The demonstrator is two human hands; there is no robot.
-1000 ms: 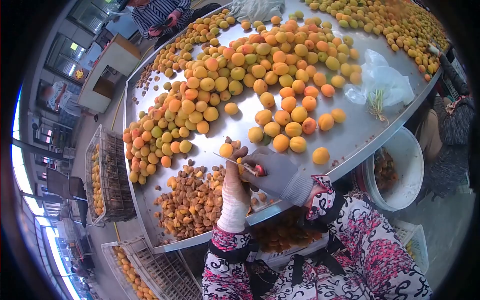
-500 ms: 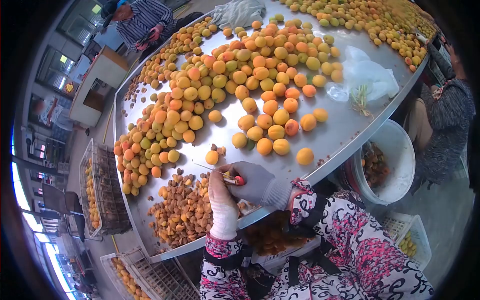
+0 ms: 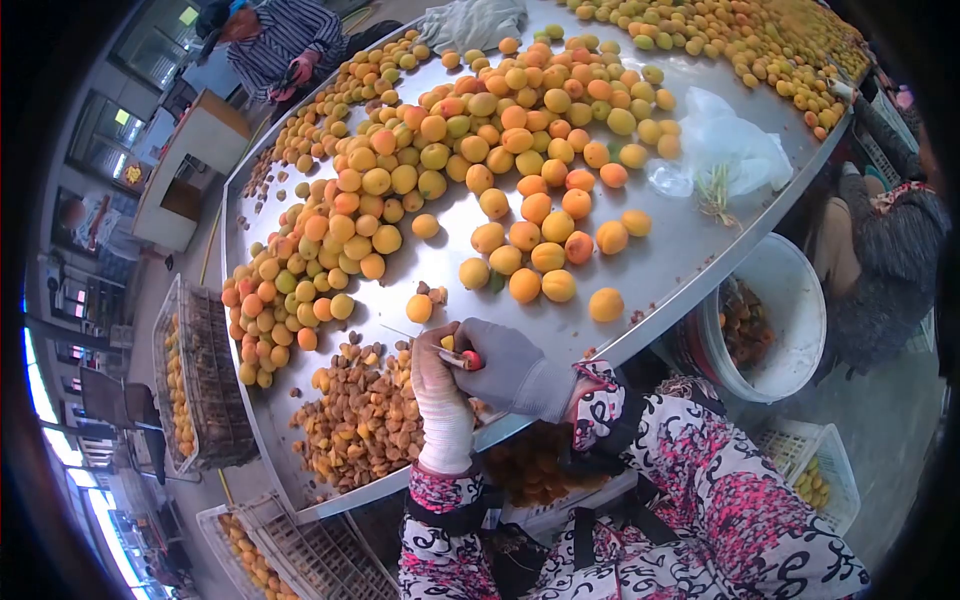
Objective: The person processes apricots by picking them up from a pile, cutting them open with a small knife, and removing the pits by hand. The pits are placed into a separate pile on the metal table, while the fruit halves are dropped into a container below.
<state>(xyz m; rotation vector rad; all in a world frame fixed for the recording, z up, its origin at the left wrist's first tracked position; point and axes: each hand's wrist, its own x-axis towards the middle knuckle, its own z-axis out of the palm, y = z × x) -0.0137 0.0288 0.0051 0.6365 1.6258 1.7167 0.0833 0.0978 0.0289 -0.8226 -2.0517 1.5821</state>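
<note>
My left hand, bare at the fingers and wrapped in white from palm to wrist, is closed near the table's front edge. A bit of yellow-orange apricot shows at its fingertips. Against it, my right hand in a grey glove is closed around a small knife with a red handle end. The thin blade points left past my left fingers. The fingers overlap, so much of the grip is hidden. Just left of my hands lies a heap of brown-orange apricot stones or pieces. One whole apricot rests beyond my fingers.
Whole apricots spread over the metal table. A clear plastic bag lies at right. A white bucket holds scraps beside the table edge. Crates stand at left. One person works across the table, another at right.
My hands have shifted slightly left while staying together with the knife between them. The whole view has moved a little; the fruit on the table lies as before.
</note>
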